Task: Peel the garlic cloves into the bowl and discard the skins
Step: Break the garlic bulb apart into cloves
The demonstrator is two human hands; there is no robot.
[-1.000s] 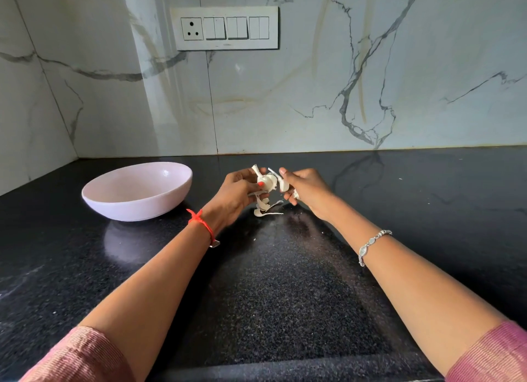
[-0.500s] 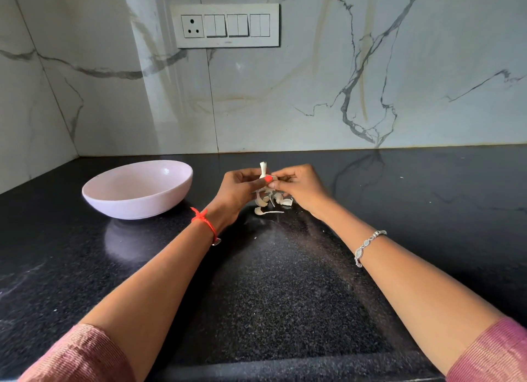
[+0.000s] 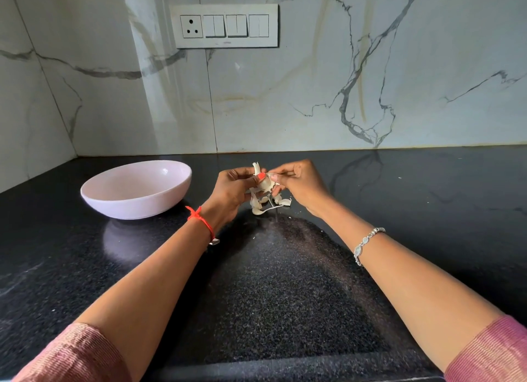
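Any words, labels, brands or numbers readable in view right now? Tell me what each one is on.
No text can be read.
Switch plate: a tiny mark near its lower edge, too small to read.
Bowl: no print shows.
Garlic: no label.
Bracelet: no lettering can be made out.

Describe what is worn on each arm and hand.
The left hand has a red thread knotted at the wrist and red-orange polish on the thumbnail. The right hand has a silver beaded bracelet at the wrist. Both sleeves are pink and ribbed.
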